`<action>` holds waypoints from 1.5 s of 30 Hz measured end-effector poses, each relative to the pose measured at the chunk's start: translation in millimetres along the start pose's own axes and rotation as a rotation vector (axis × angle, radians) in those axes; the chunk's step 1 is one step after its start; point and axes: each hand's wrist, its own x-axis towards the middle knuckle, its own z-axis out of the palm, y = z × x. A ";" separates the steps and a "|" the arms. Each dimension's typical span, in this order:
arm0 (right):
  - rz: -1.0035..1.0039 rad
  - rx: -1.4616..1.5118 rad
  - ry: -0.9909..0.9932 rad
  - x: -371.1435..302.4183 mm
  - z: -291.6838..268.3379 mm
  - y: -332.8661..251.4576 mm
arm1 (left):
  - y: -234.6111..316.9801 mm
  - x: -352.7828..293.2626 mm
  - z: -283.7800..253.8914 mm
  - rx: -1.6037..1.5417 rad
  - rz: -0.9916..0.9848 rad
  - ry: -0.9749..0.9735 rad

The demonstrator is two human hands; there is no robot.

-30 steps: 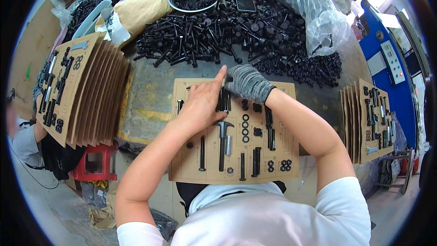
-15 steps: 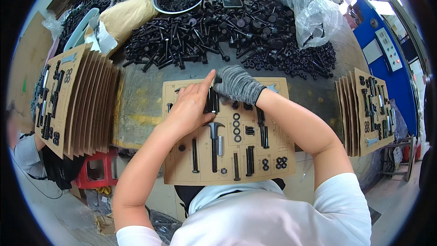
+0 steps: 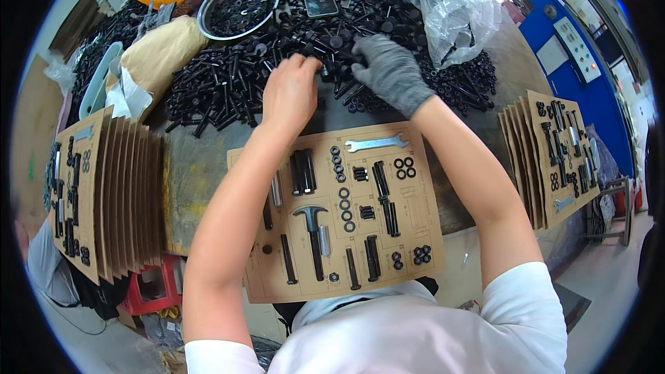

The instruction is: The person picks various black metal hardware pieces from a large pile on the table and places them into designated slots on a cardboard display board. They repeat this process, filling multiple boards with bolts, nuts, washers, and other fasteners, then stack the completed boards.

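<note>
My bare left hand [image 3: 291,93] is at the near edge of a heap of black bolts [image 3: 228,73]. Its fingers are curled down and closed; whatever is in them is hidden. My right hand [image 3: 396,75], in a grey knit glove, reaches over the heap with thumb and fingers apart and nothing visible between them. Below my hands a brown cardboard sheet [image 3: 325,166] lies at the table's near edge. Fixed on it are a T-shaped black hammer-like piece [image 3: 315,239], an open-ended wrench [image 3: 377,143], black bolts [image 3: 303,172], a silver tube [image 3: 325,241] and black rings [image 3: 345,209].
Upright rows of similar filled cards stand at left [image 3: 118,201] and right [image 3: 547,159]. Behind the bolts are a metal bowl of washers [image 3: 239,10], a phone [image 3: 319,0], a clear plastic bag [image 3: 443,7] and a tan sack [image 3: 163,55]. A blue machine [image 3: 554,34] stands right.
Both hands have left the cardboard sheet and moved forward to the bolt heap. The right hand has spread its fingers. The sheet's upper part, with the wrench, is now uncovered.
</note>
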 end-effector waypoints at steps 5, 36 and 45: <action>0.385 0.373 0.068 -85.4 -86.6 -14.1 | 5.8 54.6 29.3 -0.041 0.050 0.166; 0.277 0.271 -0.344 -284.8 -92.8 -59.6 | 155.8 -82.0 -3.5 -0.457 0.334 -0.652; 0.542 0.478 0.001 -326.1 -128.7 -54.6 | 84.0 -96.2 -76.5 -0.349 0.056 -0.255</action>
